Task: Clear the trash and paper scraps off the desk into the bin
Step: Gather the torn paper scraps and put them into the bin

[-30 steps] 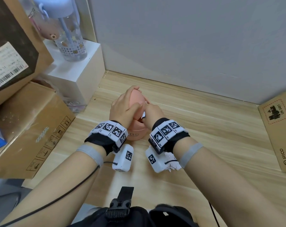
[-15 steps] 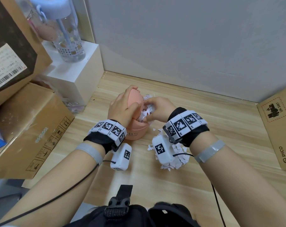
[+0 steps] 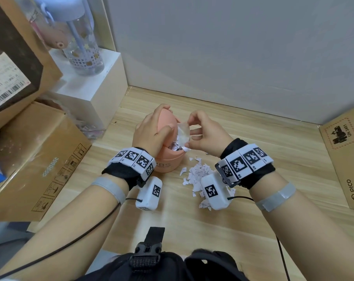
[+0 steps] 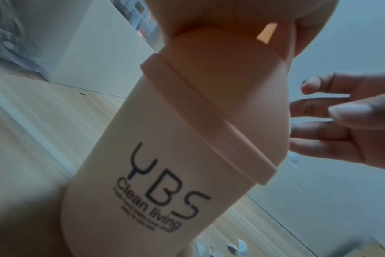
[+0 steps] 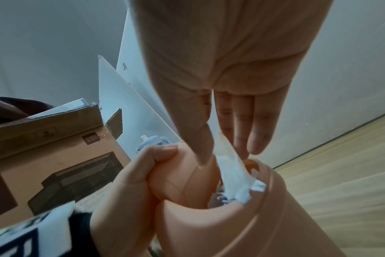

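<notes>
The left hand [image 3: 151, 132] gripped the domed swing lid [image 3: 166, 120] of the small pink bin [image 3: 168, 159], fingers curled over its top and thumb pressed on its near face, holding the lid tilted so the mouth stood open. The bin stood upright on the wooden desk [image 3: 253, 159], near the back wall, its side printed with "YBS Clean living". The right hand [image 3: 204, 134] was just beside the opening, thumb and forefinger pinching a thin clear wrapper [image 3: 183, 134] whose lower end reached into the bin's mouth; the other fingers were loosely extended. White paper already lay inside the opening. A heap of torn paper scraps [image 3: 198, 175] lay on the desk just to the right of the bin, partly under the right wrist. Cardboard boxes [image 3: 40, 159] stood at the left, another box [image 3: 346, 159] at the right edge, and a water bottle [image 3: 80, 47] stood on a white block [image 3: 95, 88] in the back left corner
</notes>
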`<act>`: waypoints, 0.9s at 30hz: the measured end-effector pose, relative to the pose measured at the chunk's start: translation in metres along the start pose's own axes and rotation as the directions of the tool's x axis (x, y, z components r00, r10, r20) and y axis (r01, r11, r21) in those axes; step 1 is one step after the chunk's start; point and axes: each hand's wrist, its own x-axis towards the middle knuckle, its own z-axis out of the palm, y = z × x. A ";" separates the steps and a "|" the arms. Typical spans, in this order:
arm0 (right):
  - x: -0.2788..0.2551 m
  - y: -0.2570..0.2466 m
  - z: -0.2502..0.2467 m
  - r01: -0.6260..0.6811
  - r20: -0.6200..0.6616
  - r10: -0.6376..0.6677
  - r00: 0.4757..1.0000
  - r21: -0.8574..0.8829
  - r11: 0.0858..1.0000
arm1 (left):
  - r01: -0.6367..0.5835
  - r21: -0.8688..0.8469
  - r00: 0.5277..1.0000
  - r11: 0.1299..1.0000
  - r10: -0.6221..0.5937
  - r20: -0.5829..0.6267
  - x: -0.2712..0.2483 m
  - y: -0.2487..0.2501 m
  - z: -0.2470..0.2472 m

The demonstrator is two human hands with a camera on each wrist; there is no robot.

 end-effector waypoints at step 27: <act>-0.005 0.037 -0.007 0.149 0.034 -0.145 0.989 -0.237 0.960 | -0.002 -0.003 1.000 1.000 0.002 -0.030 -0.001 -0.001 0.002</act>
